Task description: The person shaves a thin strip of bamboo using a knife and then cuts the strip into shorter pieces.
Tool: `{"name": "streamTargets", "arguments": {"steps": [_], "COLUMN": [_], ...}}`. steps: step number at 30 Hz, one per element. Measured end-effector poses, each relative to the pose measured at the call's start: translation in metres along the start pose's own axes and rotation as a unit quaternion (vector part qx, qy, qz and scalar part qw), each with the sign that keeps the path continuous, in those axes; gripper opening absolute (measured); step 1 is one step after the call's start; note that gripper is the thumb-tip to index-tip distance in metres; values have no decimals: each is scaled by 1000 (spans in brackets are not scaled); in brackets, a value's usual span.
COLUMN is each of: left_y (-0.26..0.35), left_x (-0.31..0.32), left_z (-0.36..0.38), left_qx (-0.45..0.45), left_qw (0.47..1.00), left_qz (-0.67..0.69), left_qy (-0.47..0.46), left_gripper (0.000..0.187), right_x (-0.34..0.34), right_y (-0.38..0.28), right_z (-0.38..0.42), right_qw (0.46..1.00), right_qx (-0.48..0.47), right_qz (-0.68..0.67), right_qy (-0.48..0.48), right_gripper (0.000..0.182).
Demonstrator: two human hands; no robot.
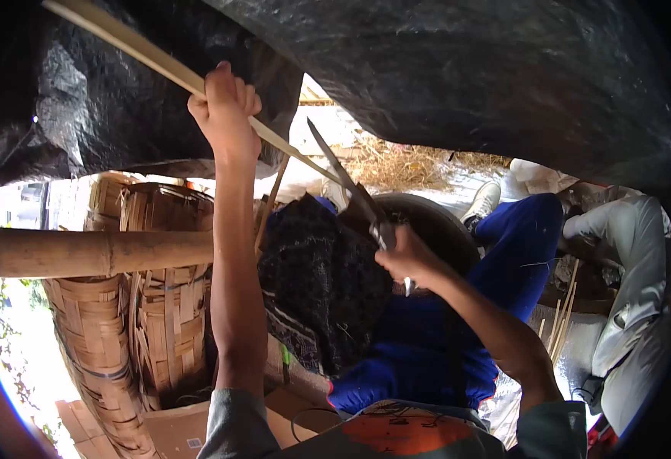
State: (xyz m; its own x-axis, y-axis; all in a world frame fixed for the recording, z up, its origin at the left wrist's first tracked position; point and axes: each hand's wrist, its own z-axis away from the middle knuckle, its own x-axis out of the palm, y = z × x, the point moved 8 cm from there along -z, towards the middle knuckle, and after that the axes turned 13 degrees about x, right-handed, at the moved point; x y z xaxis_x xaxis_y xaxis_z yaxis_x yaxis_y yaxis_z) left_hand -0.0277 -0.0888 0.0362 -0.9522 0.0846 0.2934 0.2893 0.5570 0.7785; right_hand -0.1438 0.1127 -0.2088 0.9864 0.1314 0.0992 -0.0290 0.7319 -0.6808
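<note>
My left hand [228,111] is raised and closed in a fist around a long pale bamboo strip [133,42]. From the upper left, the strip slants down through the fist towards the middle of the view. My right hand [413,260] is wrapped round the handle of a long-bladed knife [362,200], its tip pointing up and left. The strip's lower end meets the blade in this view. Below the knife, a dark, worn cloth [320,279] lies over my left leg, beside my blue trousers [419,344]. A dark round vessel [446,218] sits behind my right hand.
Black plastic sheeting [503,69] hangs low overhead. A thick bamboo pole [121,254] crosses at left, in front of tall woven baskets [171,329]. Another person's pale trouser leg [626,268] is close at right, near thin upright strips [561,325]. Straw [404,164] lies ahead.
</note>
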Motion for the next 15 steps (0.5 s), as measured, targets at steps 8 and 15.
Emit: {"name": "streamTargets", "arguments": {"steps": [8, 15], "left_y": [-5, -30], "left_x": [10, -1], "left_z": [7, 22], "left_qx": [0, -21], "left_qw": [999, 996], "left_qz": [0, 2], "left_qy": [-55, -85], "left_gripper": [44, 30], "right_x": [-9, -5], "right_y": [-86, -15], "right_z": [50, -5], "right_qw": [986, 1000], "right_qx": [-165, -11], "right_qz": [8, 24], "right_qy": [22, -10], "right_gripper": [13, 7]}}
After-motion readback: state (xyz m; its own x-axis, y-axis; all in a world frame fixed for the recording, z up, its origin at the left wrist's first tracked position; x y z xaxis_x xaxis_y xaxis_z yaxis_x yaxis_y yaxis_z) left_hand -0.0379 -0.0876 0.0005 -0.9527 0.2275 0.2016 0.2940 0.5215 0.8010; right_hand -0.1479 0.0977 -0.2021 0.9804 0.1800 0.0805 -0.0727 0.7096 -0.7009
